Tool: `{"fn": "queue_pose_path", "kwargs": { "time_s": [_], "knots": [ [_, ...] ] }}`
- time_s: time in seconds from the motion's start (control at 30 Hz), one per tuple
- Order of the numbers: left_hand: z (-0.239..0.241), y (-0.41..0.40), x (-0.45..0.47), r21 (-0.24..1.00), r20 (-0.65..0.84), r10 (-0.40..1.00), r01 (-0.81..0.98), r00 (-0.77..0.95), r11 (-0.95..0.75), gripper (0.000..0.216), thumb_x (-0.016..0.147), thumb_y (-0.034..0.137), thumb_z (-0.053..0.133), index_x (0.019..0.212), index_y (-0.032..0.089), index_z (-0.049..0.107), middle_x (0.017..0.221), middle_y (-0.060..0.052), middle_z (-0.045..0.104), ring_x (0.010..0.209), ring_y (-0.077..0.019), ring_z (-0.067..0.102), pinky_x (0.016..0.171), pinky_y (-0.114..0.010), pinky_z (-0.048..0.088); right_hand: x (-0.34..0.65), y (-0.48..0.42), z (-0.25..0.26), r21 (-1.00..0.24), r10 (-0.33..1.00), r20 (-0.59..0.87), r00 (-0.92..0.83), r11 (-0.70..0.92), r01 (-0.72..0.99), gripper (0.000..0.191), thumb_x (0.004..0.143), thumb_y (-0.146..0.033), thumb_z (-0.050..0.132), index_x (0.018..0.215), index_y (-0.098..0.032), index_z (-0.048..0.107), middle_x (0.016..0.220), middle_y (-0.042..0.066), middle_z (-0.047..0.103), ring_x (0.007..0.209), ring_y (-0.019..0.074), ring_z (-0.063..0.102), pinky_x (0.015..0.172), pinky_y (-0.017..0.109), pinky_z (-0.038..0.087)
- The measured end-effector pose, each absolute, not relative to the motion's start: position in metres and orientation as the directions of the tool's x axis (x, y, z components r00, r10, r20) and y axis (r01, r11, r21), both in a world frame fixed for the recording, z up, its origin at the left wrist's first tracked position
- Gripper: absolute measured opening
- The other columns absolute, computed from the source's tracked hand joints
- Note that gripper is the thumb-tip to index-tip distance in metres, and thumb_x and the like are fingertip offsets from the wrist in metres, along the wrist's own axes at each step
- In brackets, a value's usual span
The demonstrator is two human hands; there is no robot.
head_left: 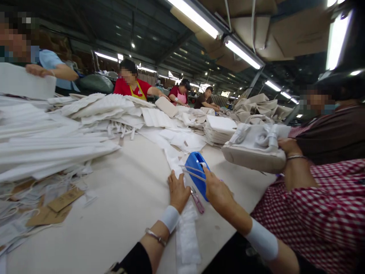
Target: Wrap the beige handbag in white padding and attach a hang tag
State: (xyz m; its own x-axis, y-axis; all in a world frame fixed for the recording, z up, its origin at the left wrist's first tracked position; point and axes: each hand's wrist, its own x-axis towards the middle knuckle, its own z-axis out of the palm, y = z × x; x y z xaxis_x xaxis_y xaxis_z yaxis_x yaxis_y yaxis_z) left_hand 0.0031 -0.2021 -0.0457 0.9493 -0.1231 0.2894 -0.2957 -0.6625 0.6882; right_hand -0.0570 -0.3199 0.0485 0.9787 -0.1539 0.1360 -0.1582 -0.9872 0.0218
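Note:
My left hand (178,190) lies flat with fingers stretched out on a long white fabric strip (186,236) that runs along the table toward me. My right hand (217,190) is closed around a blue plastic tool (196,173) that stands on the strip, with thin white cords crossing its face. A small pair of pink-handled snips (197,200) lies on the table between my two hands.
Big heaps of white fabric pieces (57,137) fill the table's left and back. Brown card tags (55,207) lie at the near left. A person in a checked shirt (313,213) at my right holds a stack of cream bags (253,148). Other workers sit further back.

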Motion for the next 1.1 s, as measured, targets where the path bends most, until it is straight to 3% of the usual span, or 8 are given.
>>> {"fn": "queue_pose_path", "kwargs": {
  "time_s": [0.13, 0.2, 0.4, 0.5, 0.63, 0.77, 1.0, 1.1],
  "knots": [
    [-0.047, -0.203, 0.004, 0.671, 0.300, -0.131, -0.306, 0.945, -0.675, 0.052, 0.073, 0.016, 0.057, 0.124, 0.014, 0.056, 0.142, -0.016, 0.033, 0.134, -0.0349, 0.031, 0.113, -0.046, 0.025, -0.102, -0.326, 0.002, 0.092, -0.146, 0.112, 0.983, -0.983, -0.157, 0.071, 0.082, -0.001, 0.034, 0.149, -0.023, 0.031, 0.128, 0.015, 0.058, 0.077, 0.0242, 0.069, 0.062, 0.034, 0.050],
    [-0.047, -0.203, 0.005, 0.669, 0.300, -0.126, -0.302, 0.946, -0.679, 0.052, 0.073, 0.016, 0.057, 0.125, 0.014, 0.056, 0.142, -0.016, 0.033, 0.134, -0.0349, 0.031, 0.112, -0.046, 0.026, -0.113, -0.331, -0.013, 0.115, -0.148, 0.134, 0.980, -0.980, -0.164, 0.070, 0.081, 0.001, 0.034, 0.145, -0.027, 0.040, 0.123, 0.013, 0.061, 0.077, 0.0234, 0.069, 0.060, 0.033, 0.049],
    [-0.047, -0.209, 0.006, 0.688, 0.305, -0.092, -0.286, 0.948, -0.667, 0.050, 0.075, 0.018, 0.059, 0.125, 0.013, 0.056, 0.143, -0.018, 0.034, 0.135, -0.0360, 0.031, 0.113, -0.049, 0.025, -0.130, -0.345, -0.040, 0.104, -0.051, 0.271, 0.961, -0.991, -0.082, 0.056, 0.083, -0.001, 0.041, 0.131, -0.027, 0.054, 0.112, 0.012, 0.063, 0.099, 0.0290, 0.059, 0.078, 0.039, 0.053],
    [-0.047, -0.213, 0.007, 0.700, 0.304, -0.078, -0.279, 0.949, -0.657, 0.045, 0.082, 0.025, 0.059, 0.125, 0.014, 0.056, 0.144, -0.018, 0.034, 0.137, -0.0357, 0.028, 0.113, -0.050, 0.024, -0.137, -0.347, -0.044, 0.004, -0.022, 0.335, 0.942, -1.000, -0.024, 0.046, 0.088, -0.014, 0.050, 0.132, -0.024, 0.053, 0.122, 0.012, 0.059, 0.107, 0.0305, 0.053, 0.089, 0.043, 0.051],
    [-0.049, -0.219, 0.008, 0.726, 0.300, -0.086, -0.286, 0.950, -0.626, 0.042, 0.089, 0.032, 0.053, 0.126, 0.013, 0.055, 0.145, -0.020, 0.034, 0.140, -0.0343, 0.026, 0.114, -0.049, 0.022, -0.138, -0.343, -0.044, 0.010, 0.075, 0.383, 0.921, -0.997, 0.077, 0.042, 0.091, -0.015, 0.048, 0.132, -0.023, 0.054, 0.134, 0.010, 0.053, 0.121, 0.0302, 0.044, 0.102, 0.045, 0.041],
    [-0.050, -0.221, 0.011, 0.778, 0.272, -0.081, -0.268, 0.959, -0.569, 0.039, 0.092, 0.030, 0.046, 0.126, 0.012, 0.053, 0.145, -0.019, 0.034, 0.143, -0.0319, 0.021, 0.117, -0.048, 0.018, -0.130, -0.340, -0.039, 0.012, 0.196, 0.362, 0.911, -0.978, 0.206, 0.036, 0.093, -0.013, 0.048, 0.126, -0.022, 0.058, 0.128, 0.009, 0.057, 0.112, 0.0273, 0.048, 0.094, 0.042, 0.044],
    [-0.051, -0.224, 0.009, 0.892, 0.209, -0.121, -0.240, 0.970, -0.384, 0.045, 0.092, 0.036, 0.045, 0.133, 0.017, 0.046, 0.154, -0.015, 0.020, 0.147, -0.0290, 0.013, 0.119, -0.046, 0.016, -0.119, -0.354, -0.038, -0.066, 0.179, 0.379, 0.908, -0.973, 0.220, 0.032, 0.090, -0.004, 0.046, 0.111, -0.019, 0.065, 0.119, 0.008, 0.062, 0.104, 0.0250, 0.052, 0.089, 0.041, 0.047],
    [-0.051, -0.224, 0.008, 0.930, 0.186, -0.143, -0.221, 0.972, -0.295, 0.050, 0.091, 0.036, 0.045, 0.136, 0.016, 0.043, 0.155, -0.015, 0.017, 0.147, -0.0264, 0.011, 0.120, -0.043, 0.015, -0.120, -0.356, -0.042, -0.126, 0.154, 0.429, 0.890, -0.965, 0.228, 0.038, 0.088, -0.001, 0.043, 0.118, -0.015, 0.062, 0.124, 0.010, 0.060, 0.109, 0.0249, 0.051, 0.092, 0.041, 0.048]
  ]
}}
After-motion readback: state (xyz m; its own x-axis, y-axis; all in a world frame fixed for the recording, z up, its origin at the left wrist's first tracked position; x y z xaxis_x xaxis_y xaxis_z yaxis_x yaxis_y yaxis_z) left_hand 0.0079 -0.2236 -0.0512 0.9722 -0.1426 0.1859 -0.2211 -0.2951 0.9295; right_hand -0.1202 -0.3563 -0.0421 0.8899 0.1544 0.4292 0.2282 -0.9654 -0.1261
